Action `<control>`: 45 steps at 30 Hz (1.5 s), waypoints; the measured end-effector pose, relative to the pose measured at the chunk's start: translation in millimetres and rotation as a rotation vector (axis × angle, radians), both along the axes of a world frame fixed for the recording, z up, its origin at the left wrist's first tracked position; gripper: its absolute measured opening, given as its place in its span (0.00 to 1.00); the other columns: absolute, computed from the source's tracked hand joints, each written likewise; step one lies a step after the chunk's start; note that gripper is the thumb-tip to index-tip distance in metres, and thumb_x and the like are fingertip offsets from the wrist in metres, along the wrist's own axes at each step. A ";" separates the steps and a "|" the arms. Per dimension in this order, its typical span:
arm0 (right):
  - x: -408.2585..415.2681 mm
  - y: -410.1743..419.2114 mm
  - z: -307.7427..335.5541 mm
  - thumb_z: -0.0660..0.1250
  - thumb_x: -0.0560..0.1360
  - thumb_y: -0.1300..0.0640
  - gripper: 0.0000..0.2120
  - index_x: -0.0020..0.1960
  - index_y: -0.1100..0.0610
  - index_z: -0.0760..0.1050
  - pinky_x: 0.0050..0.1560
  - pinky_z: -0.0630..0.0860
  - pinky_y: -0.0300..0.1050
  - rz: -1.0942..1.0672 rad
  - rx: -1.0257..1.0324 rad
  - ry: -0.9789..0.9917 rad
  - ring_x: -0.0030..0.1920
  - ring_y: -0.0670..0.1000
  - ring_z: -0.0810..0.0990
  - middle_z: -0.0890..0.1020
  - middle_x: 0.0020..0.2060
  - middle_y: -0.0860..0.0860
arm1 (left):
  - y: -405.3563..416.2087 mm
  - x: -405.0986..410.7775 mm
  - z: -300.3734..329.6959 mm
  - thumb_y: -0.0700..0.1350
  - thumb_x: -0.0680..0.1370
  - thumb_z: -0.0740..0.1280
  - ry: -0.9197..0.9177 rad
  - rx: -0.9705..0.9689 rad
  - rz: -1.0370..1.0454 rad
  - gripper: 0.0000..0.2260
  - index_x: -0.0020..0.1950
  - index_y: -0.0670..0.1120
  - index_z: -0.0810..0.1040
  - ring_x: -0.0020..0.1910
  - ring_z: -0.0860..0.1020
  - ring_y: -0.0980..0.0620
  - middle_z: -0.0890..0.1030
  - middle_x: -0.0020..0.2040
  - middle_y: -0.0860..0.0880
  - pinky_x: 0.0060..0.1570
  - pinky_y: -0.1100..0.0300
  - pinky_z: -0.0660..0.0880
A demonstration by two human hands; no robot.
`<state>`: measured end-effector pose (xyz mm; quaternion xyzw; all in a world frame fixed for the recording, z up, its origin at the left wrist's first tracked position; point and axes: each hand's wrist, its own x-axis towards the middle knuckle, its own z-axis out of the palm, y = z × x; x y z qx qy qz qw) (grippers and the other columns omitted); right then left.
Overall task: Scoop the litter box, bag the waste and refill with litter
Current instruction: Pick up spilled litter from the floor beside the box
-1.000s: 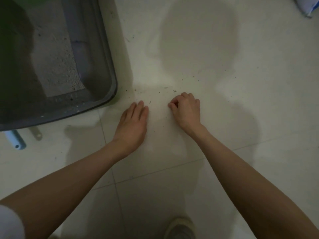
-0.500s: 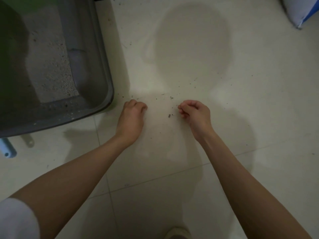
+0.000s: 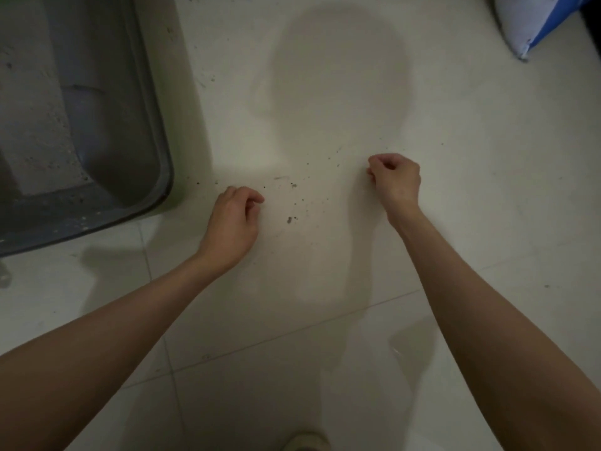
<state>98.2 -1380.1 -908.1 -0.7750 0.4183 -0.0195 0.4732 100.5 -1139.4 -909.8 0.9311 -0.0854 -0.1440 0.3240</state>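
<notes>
Litter box (image 3: 143, 177) corner at left; spilled litter (image 3: 294, 203) between curled, empty-looking left hand (image 3: 232, 222) and right hand (image 3: 395, 182) on open floor (image 3: 325, 369).

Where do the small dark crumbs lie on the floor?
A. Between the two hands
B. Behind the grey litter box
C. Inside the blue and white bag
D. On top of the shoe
A: the dark crumbs are scattered on the pale tile between the left hand and the right hand.

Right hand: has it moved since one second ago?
Yes. The right hand moved to the right, away from the litter box and from the dark specks on the floor.
</notes>
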 end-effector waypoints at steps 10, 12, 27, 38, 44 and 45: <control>12.2 29.1 -12.2 0.67 0.73 0.59 0.08 0.51 0.60 0.79 0.46 0.67 0.37 0.358 -0.213 0.034 0.44 0.48 0.73 0.78 0.44 0.53 | -13.0 5.5 14.4 0.35 0.76 0.62 0.389 -0.392 0.433 0.08 0.48 0.45 0.77 0.36 0.73 0.55 0.75 0.37 0.50 0.38 0.65 0.70; 13.4 30.7 -12.5 0.66 0.74 0.60 0.07 0.50 0.61 0.80 0.48 0.68 0.37 0.348 -0.246 0.012 0.46 0.49 0.75 0.80 0.48 0.55 | -11.4 6.3 19.2 0.34 0.76 0.62 0.470 -0.455 0.466 0.08 0.47 0.45 0.77 0.35 0.72 0.55 0.75 0.37 0.49 0.35 0.65 0.69; -33.9 82.6 6.4 0.58 0.77 0.70 0.10 0.40 0.61 0.73 0.36 0.75 0.35 -0.092 0.916 -0.146 0.35 0.48 0.76 0.78 0.37 0.56 | 42.5 -10.4 34.3 0.30 0.72 0.52 0.906 -0.643 0.484 0.12 0.36 0.39 0.73 0.23 0.72 0.54 0.70 0.31 0.45 0.27 0.64 0.66; -42.6 103.0 -1.4 0.66 0.75 0.59 0.08 0.52 0.61 0.78 0.45 0.67 0.37 0.551 -0.191 0.113 0.44 0.50 0.73 0.78 0.42 0.53 | 87.8 -34.4 38.6 0.43 0.77 0.63 0.448 0.099 0.066 0.09 0.50 0.43 0.82 0.42 0.74 0.53 0.76 0.39 0.49 0.46 0.65 0.67; -39.1 109.9 -2.2 0.63 0.77 0.60 0.09 0.50 0.64 0.79 0.52 0.71 0.46 0.612 -0.288 0.155 0.51 0.57 0.77 0.81 0.50 0.60 | 127.9 -36.5 41.8 0.42 0.78 0.62 0.412 0.095 0.159 0.09 0.49 0.44 0.82 0.43 0.75 0.52 0.77 0.40 0.49 0.46 0.65 0.68; -37.6 111.1 -2.2 0.63 0.77 0.60 0.09 0.51 0.64 0.79 0.52 0.71 0.46 0.627 -0.298 0.181 0.52 0.58 0.77 0.80 0.51 0.60 | 133.7 -37.9 42.2 0.42 0.78 0.62 0.409 0.105 0.162 0.09 0.49 0.44 0.81 0.41 0.75 0.53 0.77 0.40 0.49 0.43 0.65 0.68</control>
